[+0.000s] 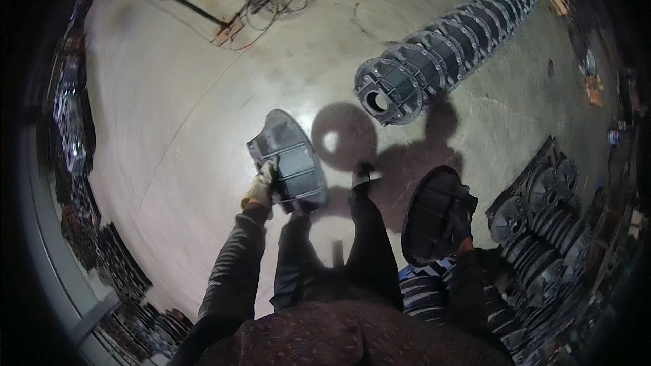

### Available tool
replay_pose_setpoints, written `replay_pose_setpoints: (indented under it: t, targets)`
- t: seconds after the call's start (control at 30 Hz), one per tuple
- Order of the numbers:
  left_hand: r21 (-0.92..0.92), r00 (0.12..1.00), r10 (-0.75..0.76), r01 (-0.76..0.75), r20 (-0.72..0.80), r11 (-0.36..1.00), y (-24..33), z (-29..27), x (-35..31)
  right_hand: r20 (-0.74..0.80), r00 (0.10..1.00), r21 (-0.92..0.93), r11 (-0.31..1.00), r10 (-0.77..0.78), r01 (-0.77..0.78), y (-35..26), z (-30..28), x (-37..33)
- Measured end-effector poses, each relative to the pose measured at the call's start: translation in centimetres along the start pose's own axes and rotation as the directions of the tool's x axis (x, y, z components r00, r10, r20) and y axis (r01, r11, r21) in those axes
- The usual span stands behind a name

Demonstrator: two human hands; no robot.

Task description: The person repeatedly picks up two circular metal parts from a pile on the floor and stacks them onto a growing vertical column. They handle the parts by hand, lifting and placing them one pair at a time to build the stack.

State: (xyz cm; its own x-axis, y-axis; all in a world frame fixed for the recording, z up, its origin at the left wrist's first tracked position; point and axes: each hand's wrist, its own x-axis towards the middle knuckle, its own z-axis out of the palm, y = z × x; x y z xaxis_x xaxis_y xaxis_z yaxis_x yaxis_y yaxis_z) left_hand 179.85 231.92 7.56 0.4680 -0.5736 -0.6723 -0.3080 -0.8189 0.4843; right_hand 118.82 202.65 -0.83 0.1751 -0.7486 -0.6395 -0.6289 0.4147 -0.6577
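Note:
My left hand point(263, 184), in a pale work glove, is closed on the narrow end of a grey ribbed bell housing point(296, 161). That metal casting hangs tilted in front of my left leg, its wide rim turned right. At my right side, my gloved right hand point(462, 222) grips a second bell housing point(428, 220) by its narrow end. This one is dark with shadow, its broad round rim facing left. The right hand's fingers are partly lost in the shade. Both castings are held off the floor, apart from each other.
A long row of nested bell housings point(434, 61) lies on the concrete floor point(196, 129) ahead to the right. More castings are stacked point(546, 224) by my right side. Cables point(268, 3) and a post on a base point(227, 29) are at the far left. Metal parts point(71, 115) line the left edge.

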Motion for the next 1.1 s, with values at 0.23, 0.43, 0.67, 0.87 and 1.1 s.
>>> replay_pose_setpoints:
  t: [0.23,0.43,0.67,0.87,1.1]
  targets:
    - [-0.786,0.984,0.154,-0.026,0.089,0.618,6.4,8.3,18.7,-0.145,0.989,-0.053,0.998,-0.022,0.014,2.2,4.6,-3.2]
    - [0.54,0.804,0.547,-0.575,0.234,0.615,6.4,13.7,31.7,-0.277,0.955,-0.144,0.988,-0.101,0.063,0.3,13.8,-7.3]
    - [0.547,0.669,0.684,-0.703,0.292,0.454,7.0,20.0,40.5,-0.255,0.912,0.79,0.613,0.323,0.004,-2.6,27.5,-1.6]
    - [0.3,0.912,0.298,-0.379,0.283,0.875,9.2,21.9,40.9,0.098,0.96,0.956,0.244,0.263,-0.164,-4.9,33.3,2.8]
    - [0.685,0.597,0.679,-0.704,0.426,0.189,6.3,22.7,44.1,0.354,0.842,0.93,-0.25,0.408,-0.27,-6.6,37.5,5.6]
